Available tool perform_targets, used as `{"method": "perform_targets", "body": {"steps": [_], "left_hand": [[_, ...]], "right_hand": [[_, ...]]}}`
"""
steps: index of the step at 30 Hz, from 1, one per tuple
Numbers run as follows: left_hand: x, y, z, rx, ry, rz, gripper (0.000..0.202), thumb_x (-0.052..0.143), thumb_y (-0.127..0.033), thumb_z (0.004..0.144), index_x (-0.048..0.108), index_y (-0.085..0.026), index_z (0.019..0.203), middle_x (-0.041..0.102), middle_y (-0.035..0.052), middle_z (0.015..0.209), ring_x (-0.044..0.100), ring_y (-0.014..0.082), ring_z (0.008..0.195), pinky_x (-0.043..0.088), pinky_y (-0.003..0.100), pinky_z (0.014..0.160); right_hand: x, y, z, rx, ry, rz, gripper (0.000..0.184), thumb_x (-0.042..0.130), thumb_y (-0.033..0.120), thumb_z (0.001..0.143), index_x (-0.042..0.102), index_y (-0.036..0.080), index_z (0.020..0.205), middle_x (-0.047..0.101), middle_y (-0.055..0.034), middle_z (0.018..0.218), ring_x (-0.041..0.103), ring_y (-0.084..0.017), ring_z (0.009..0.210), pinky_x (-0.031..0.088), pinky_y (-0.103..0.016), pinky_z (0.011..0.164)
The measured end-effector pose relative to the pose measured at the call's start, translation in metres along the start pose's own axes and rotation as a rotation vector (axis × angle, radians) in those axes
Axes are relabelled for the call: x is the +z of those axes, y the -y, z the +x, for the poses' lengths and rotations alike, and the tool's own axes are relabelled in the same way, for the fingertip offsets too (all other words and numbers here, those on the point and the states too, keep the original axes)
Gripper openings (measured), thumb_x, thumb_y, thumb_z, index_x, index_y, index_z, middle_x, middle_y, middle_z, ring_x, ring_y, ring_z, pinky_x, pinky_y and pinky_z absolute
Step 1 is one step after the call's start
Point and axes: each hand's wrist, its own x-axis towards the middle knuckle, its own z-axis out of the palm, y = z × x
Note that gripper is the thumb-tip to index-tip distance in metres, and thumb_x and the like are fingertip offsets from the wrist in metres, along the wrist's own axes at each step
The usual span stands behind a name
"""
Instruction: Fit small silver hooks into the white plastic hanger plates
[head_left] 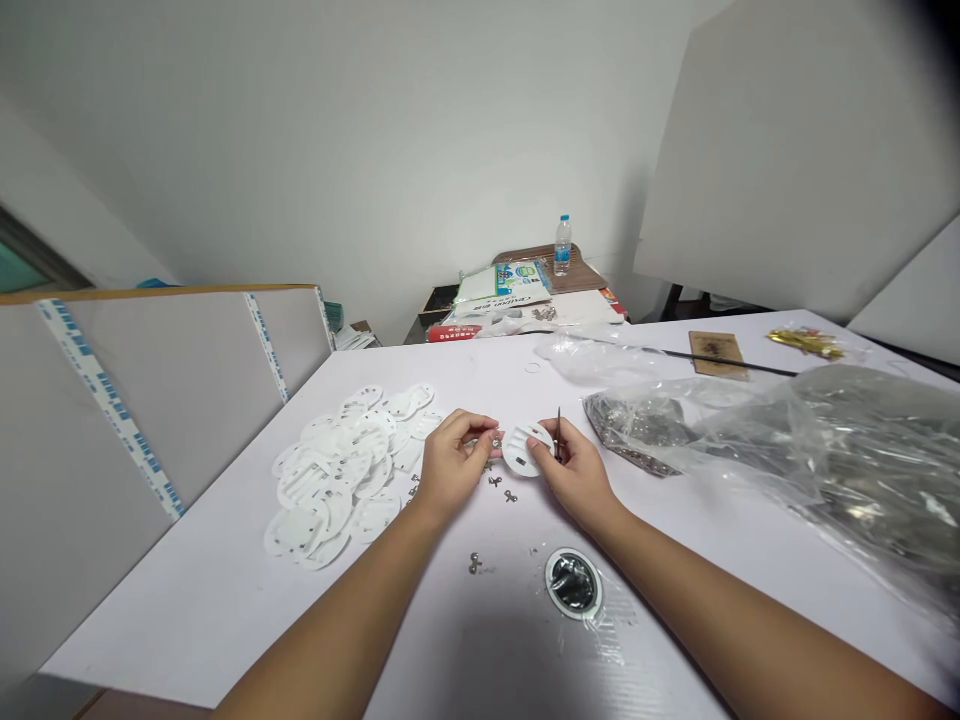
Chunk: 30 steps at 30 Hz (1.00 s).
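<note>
My left hand (456, 460) is closed in a pinch on a small metal piece (497, 442), partly hidden by the fingertips. My right hand (577, 478) grips a round white plastic disc (517, 452) by its edge, thumb on top; the disc has slots and a small dark part on it. A thin dark pointed tool (558, 425) sticks up from the same hand; its kind is not clear. Several small metal clips (511, 496) lie on the table below the hands. Left of my left hand spreads a pile of similar white discs (337, 455).
Plastic bags of small metal parts (637, 425) cover the right side. Nearer me is a round black-and-white piece (574, 583) under clear film. A brown card (716, 350) and gold-coloured items (806, 342) lie far right. A water bottle (562, 246) stands beyond the table.
</note>
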Motion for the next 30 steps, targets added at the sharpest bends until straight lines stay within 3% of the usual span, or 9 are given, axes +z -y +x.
{"method": "perform_targets", "body": {"steps": [5, 16, 22, 30], "left_hand": [[-0.003, -0.003, 0.001, 0.229, 0.042, 0.294, 0.011, 0.060, -0.020, 0.086, 0.069, -0.018, 0.093, 0.062, 0.0057, 0.092, 0.062, 0.0156, 0.084, 0.056, 0.029, 0.074], [-0.003, -0.008, 0.000, 0.330, 0.113, 0.452, 0.012, 0.059, -0.019, 0.089, 0.068, -0.020, 0.097, 0.066, 0.0035, 0.090, 0.061, 0.0139, 0.082, 0.050, 0.027, 0.074], [-0.001, -0.004, -0.001, 0.215, 0.055, 0.448, 0.011, 0.062, -0.025, 0.087, 0.068, -0.020, 0.094, 0.069, 0.0027, 0.088, 0.062, 0.0129, 0.074, 0.051, 0.026, 0.071], [0.005, 0.007, -0.002, -0.053, 0.079, 0.186, 0.015, 0.063, -0.032, 0.085, 0.065, -0.017, 0.089, 0.067, 0.0046, 0.084, 0.063, 0.0142, 0.071, 0.051, 0.026, 0.065]], "right_hand": [[-0.001, 0.002, 0.000, -0.014, 0.004, -0.017, 0.015, 0.059, 0.034, 0.088, 0.060, 0.020, 0.094, 0.063, -0.0009, 0.087, 0.055, -0.017, 0.075, 0.041, -0.027, 0.067], [-0.002, 0.008, 0.000, -0.026, 0.022, -0.048, 0.014, 0.060, 0.032, 0.087, 0.061, 0.020, 0.093, 0.054, 0.0027, 0.073, 0.048, -0.014, 0.066, 0.037, -0.026, 0.063], [-0.002, 0.008, -0.001, -0.025, 0.038, -0.070, 0.015, 0.061, 0.033, 0.086, 0.061, 0.020, 0.093, 0.051, 0.0035, 0.070, 0.046, -0.014, 0.064, 0.036, -0.026, 0.062], [-0.002, 0.008, -0.001, -0.051, 0.044, -0.080, 0.024, 0.062, 0.041, 0.087, 0.066, 0.019, 0.093, 0.052, 0.0018, 0.070, 0.047, -0.014, 0.065, 0.036, -0.027, 0.061]]}}
